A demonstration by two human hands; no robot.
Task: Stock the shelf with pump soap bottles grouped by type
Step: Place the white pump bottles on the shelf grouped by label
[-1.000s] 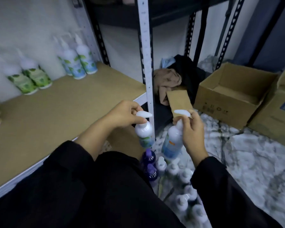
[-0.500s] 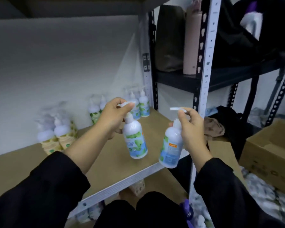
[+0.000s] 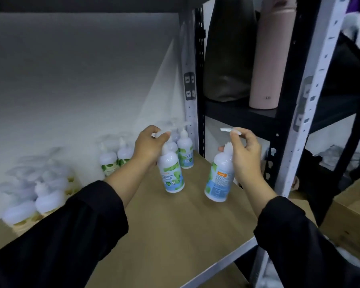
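Now both hands are gripping pump bottles: left hand (image 3: pixel 148 146) holding the "hand wash" mint bottle (image 3: pixel 172 173), right hand (image 3: pixel 244 156) holding the orange-tagged bottle (image 3: pixel 217 181) beside it.

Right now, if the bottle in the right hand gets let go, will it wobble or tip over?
Probably it would tip. The right hand pinches the right bottle only by its pump neck, so it hangs tilted above the shelf board. It is tall with a narrow base, so likely tippy. Its smooth plastic may be slippery.
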